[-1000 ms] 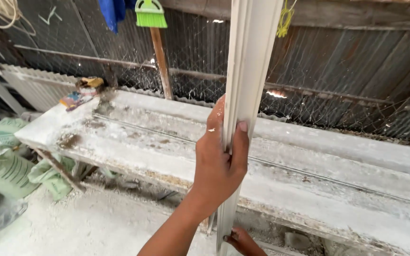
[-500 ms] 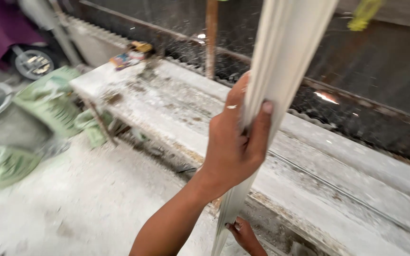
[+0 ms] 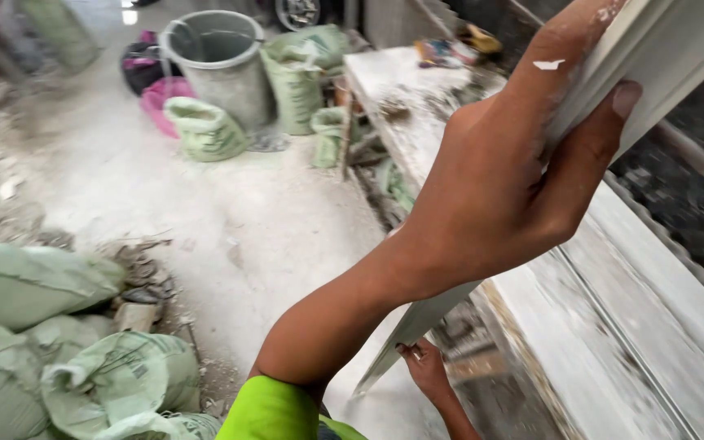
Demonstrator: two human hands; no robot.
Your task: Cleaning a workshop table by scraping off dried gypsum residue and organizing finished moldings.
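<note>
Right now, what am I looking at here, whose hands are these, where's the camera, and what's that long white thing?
The camera sits on a person's head and looks down, so both hands are that person's own. The left hand grips a long white moulded strip high up; the right hand holds its lower end. Beside them runs a long dusty white workbench with small clutter at its far end. On the powdery floor lie green sacks, and farther off stands a grey bucket.

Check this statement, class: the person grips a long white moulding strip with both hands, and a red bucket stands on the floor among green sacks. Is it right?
Not quite. The head view shows the bucket is grey, not red. The rest holds: both the left hand and right hand grip the long white moulding strip, with green sacks around the bucket.
</note>
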